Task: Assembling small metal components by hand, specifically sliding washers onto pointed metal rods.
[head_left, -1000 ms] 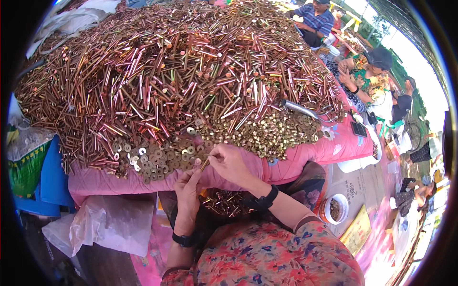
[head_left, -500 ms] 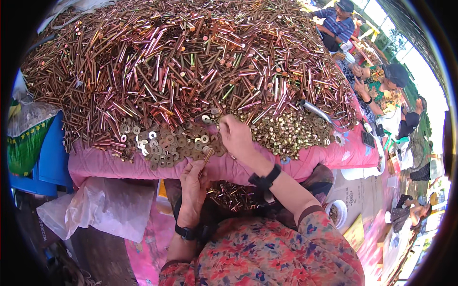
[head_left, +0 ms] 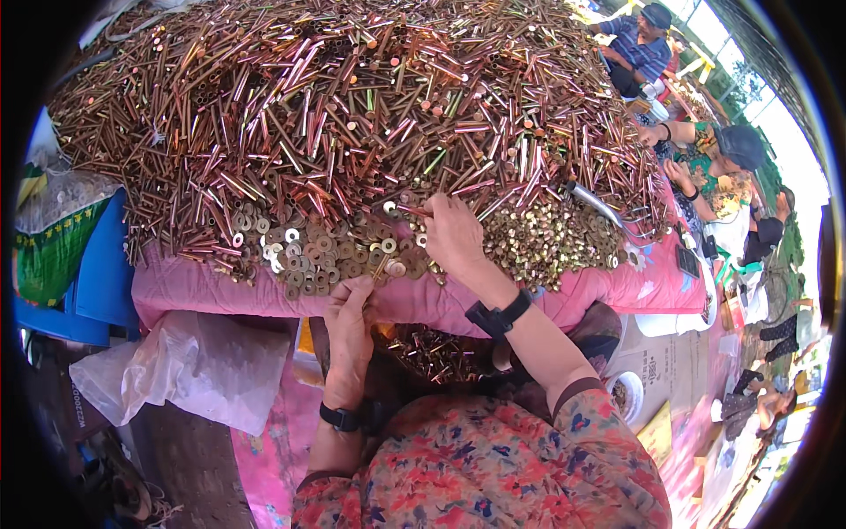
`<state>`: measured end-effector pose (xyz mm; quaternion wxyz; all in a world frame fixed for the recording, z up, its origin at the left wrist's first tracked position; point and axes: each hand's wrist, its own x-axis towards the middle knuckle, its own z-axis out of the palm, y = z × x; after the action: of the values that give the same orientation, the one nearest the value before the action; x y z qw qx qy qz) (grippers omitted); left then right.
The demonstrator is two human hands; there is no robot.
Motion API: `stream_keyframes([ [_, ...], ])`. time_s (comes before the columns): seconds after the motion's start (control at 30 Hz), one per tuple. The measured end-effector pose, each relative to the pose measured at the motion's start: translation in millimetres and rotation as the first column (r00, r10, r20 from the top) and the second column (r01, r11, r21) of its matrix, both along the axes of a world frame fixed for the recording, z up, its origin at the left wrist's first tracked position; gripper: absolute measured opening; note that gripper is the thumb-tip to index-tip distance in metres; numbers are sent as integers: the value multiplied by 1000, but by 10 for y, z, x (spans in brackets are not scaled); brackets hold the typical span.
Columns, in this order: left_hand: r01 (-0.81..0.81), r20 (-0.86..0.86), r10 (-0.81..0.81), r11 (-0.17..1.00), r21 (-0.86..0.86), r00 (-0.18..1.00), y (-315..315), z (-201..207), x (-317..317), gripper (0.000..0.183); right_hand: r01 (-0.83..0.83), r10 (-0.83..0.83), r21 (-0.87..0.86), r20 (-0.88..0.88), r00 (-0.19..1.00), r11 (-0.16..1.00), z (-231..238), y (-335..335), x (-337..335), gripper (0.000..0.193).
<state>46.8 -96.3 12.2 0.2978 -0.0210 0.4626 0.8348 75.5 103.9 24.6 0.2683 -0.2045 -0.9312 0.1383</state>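
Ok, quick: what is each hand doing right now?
Left hand: fingers pinched on a thin copper-coloured metal tube at the pink cushion edge.
Right hand: grip closed on a thin copper-coloured tube among flat brass washers.

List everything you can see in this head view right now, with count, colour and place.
heap of thin copper-coloured metal tubes: one heap, too many to count, copper and pink, fills the table top
flat round brass-coloured washers: many, brassy, front edge of heap
pink cloth table cover: one, pink, under the heap
clear crumpled plastic bag: one, whitish, lower left
blue plastic crate: one, blue, far left
seated co-workers: several, upper right
left hand: fingers pinch a thin tube at the cover's edge
right hand: fingers hold a tube among the washers
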Motion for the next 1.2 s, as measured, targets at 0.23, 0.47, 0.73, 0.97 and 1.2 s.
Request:
stream_keyframes([
  [0.23,32,-112,-37,998,-52,993,-30,83,-41,5,-287,285,-124,-36,958,950,177,-188,547,19],
  [0.47,129,-153,-146,985,-112,977,-83,95,-42,4,-354,351,-24,-83,933,935,234,-195,744,19],
  [0.73,198,-423,-300,943,-268,855,-89,-35,-58,6,-509,516,-208,-26,856,835,212,-161,832,13],
  [0.97,402,-68,-439,866,-296,896,-17,-20,231,22,-485,562,-558,-39,826,673,106,-520,873,9],
  [1.2,220,-33,-224,971,-95,974,-57,-71,186,14,-204,204,-258,-29,979,944,-247,-55,599,9],
])
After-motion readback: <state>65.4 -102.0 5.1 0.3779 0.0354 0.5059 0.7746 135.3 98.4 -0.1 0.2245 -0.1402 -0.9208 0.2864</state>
